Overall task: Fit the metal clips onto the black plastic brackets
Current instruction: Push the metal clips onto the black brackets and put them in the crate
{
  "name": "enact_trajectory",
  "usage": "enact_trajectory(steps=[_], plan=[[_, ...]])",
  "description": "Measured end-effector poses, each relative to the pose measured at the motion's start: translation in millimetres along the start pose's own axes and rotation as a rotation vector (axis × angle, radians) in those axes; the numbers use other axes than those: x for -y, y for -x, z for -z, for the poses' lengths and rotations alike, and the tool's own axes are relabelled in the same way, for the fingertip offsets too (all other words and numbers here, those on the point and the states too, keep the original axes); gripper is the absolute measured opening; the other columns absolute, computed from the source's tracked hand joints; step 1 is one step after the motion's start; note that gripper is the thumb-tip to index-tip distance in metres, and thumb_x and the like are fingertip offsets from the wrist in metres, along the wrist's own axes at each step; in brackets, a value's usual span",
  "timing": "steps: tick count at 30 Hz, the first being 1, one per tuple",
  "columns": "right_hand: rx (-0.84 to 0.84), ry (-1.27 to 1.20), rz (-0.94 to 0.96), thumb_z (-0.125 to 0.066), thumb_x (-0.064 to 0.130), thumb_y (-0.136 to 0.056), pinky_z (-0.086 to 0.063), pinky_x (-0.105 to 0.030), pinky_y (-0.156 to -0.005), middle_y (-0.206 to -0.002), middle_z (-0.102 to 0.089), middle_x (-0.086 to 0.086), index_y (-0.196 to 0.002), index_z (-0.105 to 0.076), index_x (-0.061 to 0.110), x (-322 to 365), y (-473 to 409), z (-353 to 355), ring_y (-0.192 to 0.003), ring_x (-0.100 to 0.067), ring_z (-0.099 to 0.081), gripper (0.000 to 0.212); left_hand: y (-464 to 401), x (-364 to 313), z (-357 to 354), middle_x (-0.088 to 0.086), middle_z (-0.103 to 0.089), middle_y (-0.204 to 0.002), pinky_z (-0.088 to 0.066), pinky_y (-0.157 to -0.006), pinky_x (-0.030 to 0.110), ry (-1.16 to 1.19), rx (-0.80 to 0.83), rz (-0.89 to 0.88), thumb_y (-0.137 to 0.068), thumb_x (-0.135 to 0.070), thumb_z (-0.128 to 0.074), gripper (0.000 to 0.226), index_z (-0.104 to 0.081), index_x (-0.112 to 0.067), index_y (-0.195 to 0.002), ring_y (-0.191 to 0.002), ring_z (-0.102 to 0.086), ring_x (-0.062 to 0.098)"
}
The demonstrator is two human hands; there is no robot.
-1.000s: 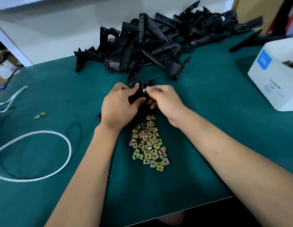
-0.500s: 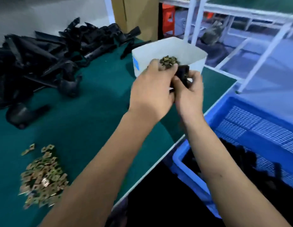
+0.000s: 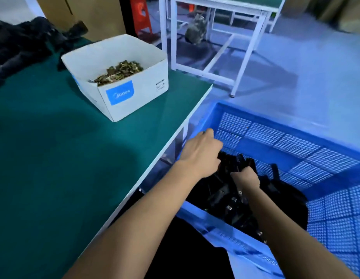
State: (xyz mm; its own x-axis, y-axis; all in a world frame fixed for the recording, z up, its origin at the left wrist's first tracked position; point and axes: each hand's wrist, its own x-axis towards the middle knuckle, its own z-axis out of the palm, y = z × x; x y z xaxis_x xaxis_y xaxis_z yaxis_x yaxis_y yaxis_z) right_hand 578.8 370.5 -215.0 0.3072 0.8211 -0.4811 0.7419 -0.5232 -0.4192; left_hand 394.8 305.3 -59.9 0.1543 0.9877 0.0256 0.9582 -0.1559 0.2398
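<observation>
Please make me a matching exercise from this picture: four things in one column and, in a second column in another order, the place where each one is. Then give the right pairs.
Things:
1. white box
2. metal clips
3. blue crate
4. left hand

Places:
A. on the floor beside the table
B. inside the white box
C. on the green table top, near its corner
D. over the crate, at the black brackets

Pairs: 1-C, 2-B, 3-A, 4-D
</observation>
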Motion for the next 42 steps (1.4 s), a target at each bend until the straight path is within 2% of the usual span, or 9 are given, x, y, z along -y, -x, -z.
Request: enact_trajectory(steps=[6, 13, 16, 23, 27, 31, 34, 37, 42], plan=[[-0.169, -0.114, 0.243, -0.065, 0.024, -0.087, -0.055, -0.04, -0.088, -0.106, -0.072, -0.015, -0.109, -0.069, 0.01, 42.9, 24.4, -4.9, -0.106, -0.038, -0.066, 0.027, -3.0, 12.9, 8.8, 0.002, -0.054, -0.125, -0.053, -0.092, 0.046, 0.046, -0.101, 0.039, -0.097, -0.034, -0.065, 0.03, -0.068, -0.021, -0.124, -0.115, -0.057, 0.027], [-0.475, -0.283, 0.732, -0.061, 0.029, -0.092, -0.042, -0.032, -0.065, -0.08, -0.074, -0.003, -0.088, -0.071, 0.018, 151.6, 103.0, 39.9, -0.078, -0.03, -0.066, 0.016, 13.0, 42.9, 50.4, -0.007, -0.061, -0.108, -0.052, -0.076, 0.038, 0.228, -0.47, 0.127, -0.094, -0.027, -0.065, 0.014, -0.073, -0.024, -0.105, -0.085, -0.064, 0.021], [-0.523, -0.345, 0.991, -0.063, 0.034, -0.094, -0.048, -0.035, -0.064, -0.074, -0.071, 0.001, -0.084, -0.069, 0.018, 192.1, 151.2, 52.2, -0.07, -0.026, -0.064, 0.019, 34.9, 71.1, 71.0, -0.007, -0.063, -0.102, -0.055, -0.076, 0.04, 0.323, -0.646, 0.215, -0.09, -0.028, -0.066, 0.011, -0.073, -0.024, -0.097, -0.08, -0.065, 0.017], [-0.183, -0.279, 1.409, -0.064, 0.029, -0.092, -0.054, -0.043, -0.071, -0.077, -0.072, 0.002, -0.088, -0.071, 0.02, 275.2, 271.9, -5.1, -0.074, -0.027, -0.066, 0.012, 127.8, 154.3, 114.9, -0.005, -0.064, -0.089, -0.049, -0.069, 0.034, 0.319, -0.928, 0.534, -0.088, -0.024, -0.066, 0.008, -0.072, -0.021, -0.083, -0.066, -0.06, 0.013], [0.042, -0.214, 1.555, -0.059, 0.021, -0.096, -0.053, -0.043, -0.076, -0.086, -0.073, 0.001, -0.096, -0.07, 0.02, 307.9, 348.3, -65.1, -0.082, -0.025, -0.066, 0.011, 208.0, 200.1, 131.0, -0.001, -0.068, -0.092, -0.047, -0.072, 0.034, 0.183, -1.033, 0.732, -0.09, -0.024, -0.067, 0.01, -0.073, -0.015, -0.089, -0.074, -0.06, 0.017], [0.252, -0.064, 1.67, -0.058, 0.024, -0.097, -0.053, -0.04, -0.076, -0.095, -0.072, 0.0, -0.102, -0.069, 0.021, 321.9, 425.8, -130.6, -0.09, -0.028, -0.065, 0.013, 299.4, 239.0, 132.9, -0.002, -0.06, -0.081, -0.036, -0.064, 0.032, 0.091, -1.045, 0.962, -0.089, -0.021, -0.064, 0.017, -0.061, -0.02, -0.072, -0.075, -0.057, 0.024], [0.229, 0.226, 1.846, -0.063, 0.029, -0.097, -0.052, -0.045, -0.087, -0.129, -0.055, -0.009, -0.128, -0.059, 0.023, 328.0, 474.1, -180.1, -0.123, -0.032, -0.048, 0.032, 365.3, 263.0, 125.8, 0.002, -0.065, -0.086, -0.041, -0.067, 0.034, 0.006, -1.029, 1.13, -0.088, -0.019, -0.066, 0.01, -0.069, -0.016, -0.078, -0.079, -0.06, 0.026], [0.203, 0.522, 1.877, -0.071, 0.04, -0.094, -0.044, -0.051, -0.099, -0.15, -0.033, -0.014, -0.149, -0.04, 0.032, 334.0, 503.3, -215.8, -0.14, -0.039, -0.026, 0.064, 409.8, 280.6, 119.7, 0.004, -0.073, -0.098, -0.051, -0.083, 0.037, 0.022, -1.138, 1.271, -0.087, -0.016, -0.066, 0.013, -0.077, -0.014, -0.093, -0.091, -0.066, 0.026], [0.348, 0.399, 1.864, -0.074, 0.046, -0.092, -0.05, -0.048, -0.092, -0.126, -0.061, -0.01, -0.138, -0.046, 0.024, 339.7, 520.9, -247.5, -0.125, -0.034, -0.049, 0.058, 434.4, 295.9, 115.8, -0.009, -0.069, -0.085, -0.045, -0.082, 0.019, 0.241, -1.333, 1.379, -0.088, -0.014, -0.063, 0.014, -0.076, -0.014, -0.093, -0.09, -0.068, 0.016]])
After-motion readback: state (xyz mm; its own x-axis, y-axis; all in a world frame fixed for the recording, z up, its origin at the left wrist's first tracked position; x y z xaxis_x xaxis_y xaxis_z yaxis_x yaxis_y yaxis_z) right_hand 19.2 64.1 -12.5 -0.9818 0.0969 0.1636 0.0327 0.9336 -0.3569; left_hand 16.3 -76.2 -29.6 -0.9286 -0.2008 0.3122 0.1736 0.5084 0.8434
